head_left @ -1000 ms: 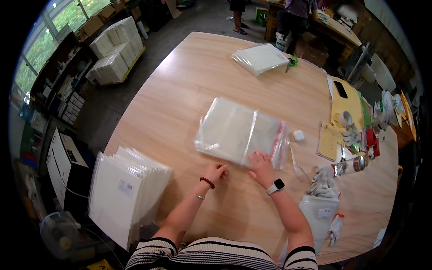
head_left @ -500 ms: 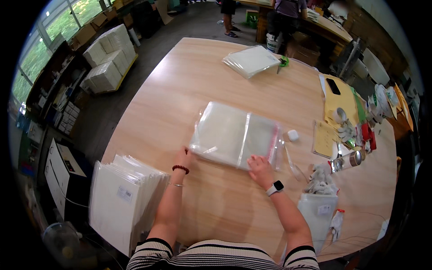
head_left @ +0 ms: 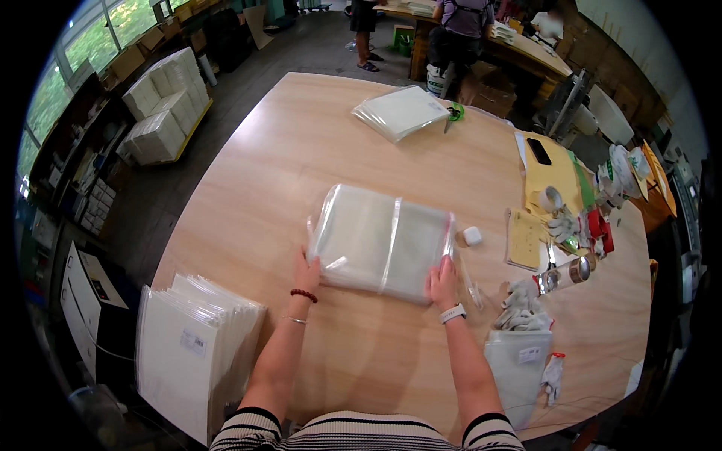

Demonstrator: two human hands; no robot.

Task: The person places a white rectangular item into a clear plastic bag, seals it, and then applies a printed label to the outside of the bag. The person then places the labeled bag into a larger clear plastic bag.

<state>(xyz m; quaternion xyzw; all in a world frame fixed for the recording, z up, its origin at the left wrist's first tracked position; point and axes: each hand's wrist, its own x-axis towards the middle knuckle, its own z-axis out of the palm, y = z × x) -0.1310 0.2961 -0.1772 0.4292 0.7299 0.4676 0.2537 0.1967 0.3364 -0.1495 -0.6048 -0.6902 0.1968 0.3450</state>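
Note:
A stack of clear plastic bags (head_left: 353, 233) lies flat in front of me, with a shiny strip running across it and a pinkish edge at its right end. My left hand (head_left: 306, 269) grips the near left corner, fingers closed around the side. At the near right corner my right hand (head_left: 442, 283) holds the other end, its thumb inward and fingers along the edge. Part of the fingers of both hands is hidden by the bags or the hands themselves. A small white case (head_left: 471, 236) sits just right of the stack.
Wrapped white sheets (head_left: 188, 353) stand at the near left; another wrapped pile (head_left: 402, 111) lies at the far side by green-handled scissors (head_left: 455, 112). To the right are work gloves (head_left: 523, 304), a clear bottle (head_left: 564, 275), a tape roll (head_left: 550, 198) and a phone (head_left: 538, 151). People stand beyond.
My right hand has gone from resting on the near edge to holding the right end. The bag stack has turned slightly. The whole view has shifted a little.

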